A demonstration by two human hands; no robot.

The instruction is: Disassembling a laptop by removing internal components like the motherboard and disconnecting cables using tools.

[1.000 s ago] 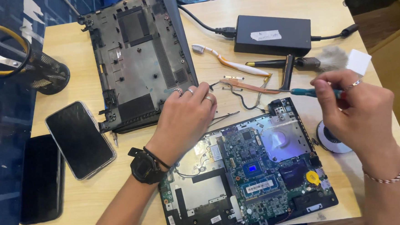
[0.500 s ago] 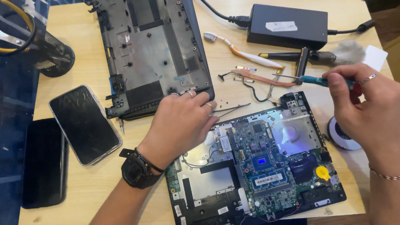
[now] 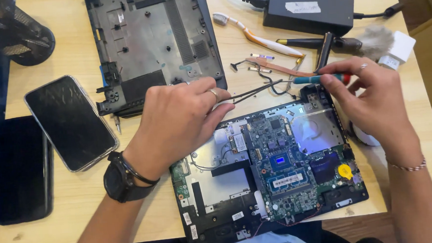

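Note:
An opened laptop base (image 3: 273,172) with its green circuit board exposed lies at the table's near edge. My left hand (image 3: 179,121), with a ring and a black wristwatch, rests on the laptop's upper left corner, fingers curled near thin black cables (image 3: 254,91). My right hand (image 3: 372,101) pinches a small screwdriver with a teal and red handle (image 3: 317,78) above the laptop's upper right corner. The screwdriver's tip points left toward loose wires.
The removed grey bottom cover (image 3: 155,41) lies at the back. A black power adapter (image 3: 308,8), a toothbrush (image 3: 258,35) and a brush (image 3: 350,43) sit behind the laptop. A phone (image 3: 70,121) and a dark slab (image 3: 24,168) lie to the left.
The view has shifted closer and lower over the table. My left hand stays on the laptop's corner. My right hand has lowered the screwdriver toward the laptop's upper right corner.

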